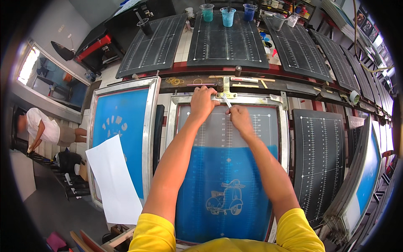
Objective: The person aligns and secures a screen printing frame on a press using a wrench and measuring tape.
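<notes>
- My right hand [241, 119] pinches the wrench [227, 101]; its head lies just beyond those fingers, at the clamp [226, 86].
- My left hand [203, 102] curls beside the wrench; I can't tell what its fingers grip.
- Frame [257, 99] under both hands: best keep the wrench seated, turning smoothly.

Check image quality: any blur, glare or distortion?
Head view: fisheye curves the row of black boards, corners go black; window at far left partly blown out; right hand looks slightly motion-blurred; scooter design on the center blue screen reads clearly.
</notes>
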Demonstrator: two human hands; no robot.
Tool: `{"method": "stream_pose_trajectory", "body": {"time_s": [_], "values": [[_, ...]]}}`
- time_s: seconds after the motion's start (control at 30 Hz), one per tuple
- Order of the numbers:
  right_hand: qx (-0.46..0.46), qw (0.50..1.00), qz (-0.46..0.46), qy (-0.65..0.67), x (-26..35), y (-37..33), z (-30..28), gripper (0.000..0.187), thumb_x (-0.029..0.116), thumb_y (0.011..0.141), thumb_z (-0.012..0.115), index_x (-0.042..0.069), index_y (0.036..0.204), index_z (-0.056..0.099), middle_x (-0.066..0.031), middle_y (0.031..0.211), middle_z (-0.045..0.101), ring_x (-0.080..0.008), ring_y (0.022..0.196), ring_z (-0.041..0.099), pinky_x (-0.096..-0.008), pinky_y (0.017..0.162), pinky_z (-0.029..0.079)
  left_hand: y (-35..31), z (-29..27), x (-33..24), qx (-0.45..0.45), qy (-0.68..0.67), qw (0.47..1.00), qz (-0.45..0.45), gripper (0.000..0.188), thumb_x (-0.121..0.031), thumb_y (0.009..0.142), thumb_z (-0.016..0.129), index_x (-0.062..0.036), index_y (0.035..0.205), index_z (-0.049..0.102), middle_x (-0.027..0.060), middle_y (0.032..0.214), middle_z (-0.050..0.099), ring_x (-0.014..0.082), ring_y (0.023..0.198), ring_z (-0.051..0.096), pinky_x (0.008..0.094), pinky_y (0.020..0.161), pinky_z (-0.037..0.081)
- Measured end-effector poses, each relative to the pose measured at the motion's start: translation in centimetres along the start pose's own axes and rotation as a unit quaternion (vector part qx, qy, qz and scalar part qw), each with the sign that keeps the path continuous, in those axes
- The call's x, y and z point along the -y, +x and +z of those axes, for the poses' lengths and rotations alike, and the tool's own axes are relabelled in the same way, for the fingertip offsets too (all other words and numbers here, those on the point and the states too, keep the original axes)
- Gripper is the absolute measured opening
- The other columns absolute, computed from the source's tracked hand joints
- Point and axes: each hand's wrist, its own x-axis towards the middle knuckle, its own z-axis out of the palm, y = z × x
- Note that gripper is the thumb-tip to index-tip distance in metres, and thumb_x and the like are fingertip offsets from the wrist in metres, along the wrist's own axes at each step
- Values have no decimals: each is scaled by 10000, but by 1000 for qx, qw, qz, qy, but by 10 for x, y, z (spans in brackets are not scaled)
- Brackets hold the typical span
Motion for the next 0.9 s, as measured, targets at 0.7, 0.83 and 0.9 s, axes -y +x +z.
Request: {"method": "stream_pose_trajectory", "body": {"time_s": [0.7,0.83,0.9], "values": [[118,984,96,-97,48,55,-47,231,213,765,567,42,728,718,-23,510,516,-99,456,426,-286,452,330,2,1,-4,3,-9,1000,-7,375,-146,611,823,-110,959,688,70,955,592,299,942,539,394,834,451],[103,988,56,-97,41,53,-35,256,209,786,540,31,721,712,-54,545,552,-141,498,485,-316,497,376,1,3,0,-10,-9,1000,-6,371,-139,605,821,-110,952,691,69,955,596,300,942,541,395,837,452],[84,992,58,-72,30,43,-25,273,210,804,524,23,729,708,-65,563,565,-161,519,509,-331,524,398,1,3,1,-11,-7,1000,-10,372,-142,601,822,-109,948,692,67,951,599,301,945,541,395,837,454]]}}
